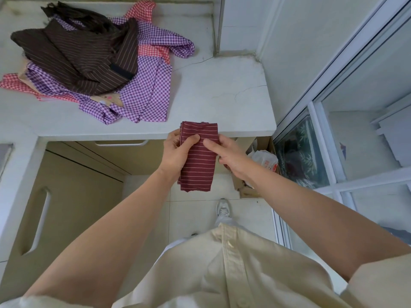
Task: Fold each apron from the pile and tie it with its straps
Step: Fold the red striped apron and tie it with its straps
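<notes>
A maroon apron with thin pale stripes [198, 165] is folded into a narrow upright bundle, held in the air just in front of the counter edge. My left hand [178, 152] grips its left side, thumb pressed across the front. My right hand [226, 154] holds the right side with the thumb on the cloth; its other fingers are behind the bundle. On the counter at the back left lies the pile of aprons [93, 61]: brown striped ones on top of purple check and red check ones.
The white counter [222, 94] ends at a wall corner on the right. Below it are beige cabinet doors [66, 185]. A cardboard box [246, 190] holding a plastic bag [265, 160] stands on the floor by the sliding glass door [333, 134].
</notes>
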### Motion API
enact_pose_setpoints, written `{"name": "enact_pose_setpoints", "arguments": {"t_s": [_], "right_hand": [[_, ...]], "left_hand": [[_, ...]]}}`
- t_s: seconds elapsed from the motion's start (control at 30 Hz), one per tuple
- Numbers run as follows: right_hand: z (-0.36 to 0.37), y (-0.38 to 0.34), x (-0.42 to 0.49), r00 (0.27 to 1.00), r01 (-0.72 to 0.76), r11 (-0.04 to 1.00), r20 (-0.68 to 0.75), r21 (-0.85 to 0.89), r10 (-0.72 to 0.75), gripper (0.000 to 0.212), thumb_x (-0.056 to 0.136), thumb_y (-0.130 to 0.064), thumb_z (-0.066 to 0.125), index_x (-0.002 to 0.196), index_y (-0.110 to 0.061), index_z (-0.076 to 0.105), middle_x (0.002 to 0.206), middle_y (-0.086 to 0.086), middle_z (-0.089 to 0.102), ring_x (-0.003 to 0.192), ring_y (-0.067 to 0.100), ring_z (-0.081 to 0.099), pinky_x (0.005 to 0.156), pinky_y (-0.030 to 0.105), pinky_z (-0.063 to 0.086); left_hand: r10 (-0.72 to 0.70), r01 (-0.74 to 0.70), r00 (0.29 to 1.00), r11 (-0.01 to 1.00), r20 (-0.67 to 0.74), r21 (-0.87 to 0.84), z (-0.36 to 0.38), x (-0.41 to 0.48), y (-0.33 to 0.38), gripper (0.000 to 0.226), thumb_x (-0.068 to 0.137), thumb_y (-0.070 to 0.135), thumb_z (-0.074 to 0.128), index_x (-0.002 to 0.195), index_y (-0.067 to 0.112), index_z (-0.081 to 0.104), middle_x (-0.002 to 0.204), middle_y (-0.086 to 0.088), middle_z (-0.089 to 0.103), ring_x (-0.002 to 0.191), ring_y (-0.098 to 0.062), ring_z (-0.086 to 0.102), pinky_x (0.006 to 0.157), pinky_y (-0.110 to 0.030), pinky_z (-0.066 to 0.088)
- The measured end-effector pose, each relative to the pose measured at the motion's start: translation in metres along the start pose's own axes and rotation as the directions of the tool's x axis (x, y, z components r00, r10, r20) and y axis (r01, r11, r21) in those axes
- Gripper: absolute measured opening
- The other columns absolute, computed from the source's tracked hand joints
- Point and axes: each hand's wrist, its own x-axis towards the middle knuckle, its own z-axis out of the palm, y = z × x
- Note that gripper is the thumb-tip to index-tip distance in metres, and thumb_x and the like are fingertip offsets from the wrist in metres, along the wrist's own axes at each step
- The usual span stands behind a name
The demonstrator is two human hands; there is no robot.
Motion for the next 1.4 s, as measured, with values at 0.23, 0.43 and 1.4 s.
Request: {"name": "enact_pose_setpoints", "arguments": {"t_s": [0.23, 0.43, 1.4], "right_hand": [[-0.029, -0.025, 0.018, 0.964, -0.142, 0.983, 0.24, 0.112, 0.112, 0.045, 0.086, -0.04, 0.061, 0.125, -0.016, 0.06, 0.114, 0.003, 0.07, 0.106, 0.018, 0.065, 0.092, 0.033, 0.05], [-0.053, -0.038, 0.036, 0.942, -0.161, 0.97, 0.322, 0.182, 0.096, 0.036, 0.089, -0.039, 0.059, 0.117, -0.018, 0.064, 0.108, 0.001, 0.069, 0.101, 0.018, 0.064, 0.1, 0.039, 0.046], [-0.095, -0.069, 0.195, 0.971, -0.187, 0.952, -0.191, -0.243, 0.142, 0.017, 0.097, -0.028, 0.06, 0.105, -0.014, 0.067, 0.108, 0.009, 0.071, 0.1, 0.026, 0.068, 0.096, 0.046, 0.052]], "left_hand": [[-0.036, 0.038, 0.999, 0.991, 0.023, -0.128, 0.011, 0.019, 0.025, 0.059, 0.086, 0.065, 0.041, 0.12, 0.022, 0.063, 0.131, -0.011, 0.062, 0.122, -0.033, 0.057, 0.1, -0.057, 0.046], [-0.146, 0.119, 0.954, 0.986, 0.26, 0.117, 0.031, 0.034, 0.035, 0.048, 0.105, 0.043, 0.028, 0.1, 0.014, 0.066, 0.096, -0.006, 0.073, 0.093, -0.024, 0.069, 0.097, -0.047, 0.051], [0.224, -0.651, 0.759, 0.222, 0.612, 0.726, 0.049, 0.17, 0.054, 0.024, 0.091, 0.017, 0.057, 0.066, 0.017, 0.054, 0.077, 0.007, 0.047, 0.063, -0.005, 0.042, 0.062, -0.014, 0.032]]}}
